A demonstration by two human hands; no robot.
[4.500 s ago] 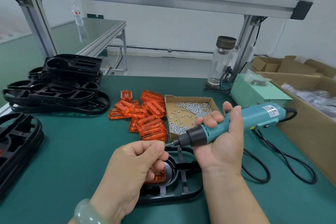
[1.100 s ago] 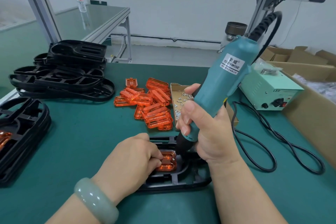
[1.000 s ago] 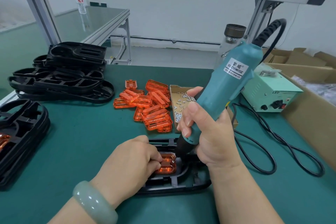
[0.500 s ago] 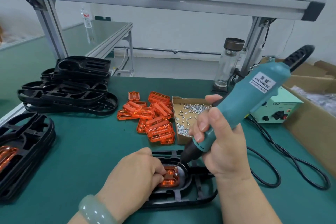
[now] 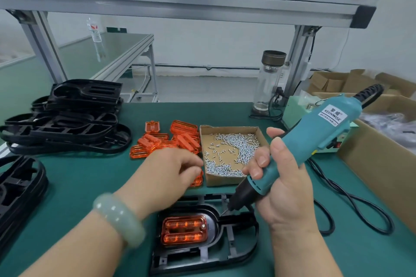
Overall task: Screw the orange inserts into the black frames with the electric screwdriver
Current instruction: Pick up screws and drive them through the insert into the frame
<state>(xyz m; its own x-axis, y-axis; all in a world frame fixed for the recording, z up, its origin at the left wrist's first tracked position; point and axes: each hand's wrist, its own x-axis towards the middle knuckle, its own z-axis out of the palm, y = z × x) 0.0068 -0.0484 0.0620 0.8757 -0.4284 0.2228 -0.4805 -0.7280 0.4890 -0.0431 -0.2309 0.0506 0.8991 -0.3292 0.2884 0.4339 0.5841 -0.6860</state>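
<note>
Two hands are over the green counter [image 5: 85,177]. The right hand [image 5: 283,189] has its fingers [image 5: 258,159] wrapped firmly around the teal electric screwdriver [image 5: 315,137], which is tilted, with the cable end up and to the right. Its bit points down from these fingers to the edge of the black frame [image 5: 202,256]; I cannot tell if the tip touches it. One orange insert [image 5: 184,229] lies in the oval pocket of this frame, below the fingers of both hands and apart from them. The left hand [image 5: 166,173] reaches forward with bent fingers [image 5: 192,173]. Their tips are at the left wall of the cardboard box [image 5: 225,181] of screws [image 5: 236,148], above one piece of the loose orange inserts [image 5: 171,139]. Whether they pinch anything, I cannot tell. The stacked black frames [image 5: 67,119] lie well to the left of the left fingers.
</note>
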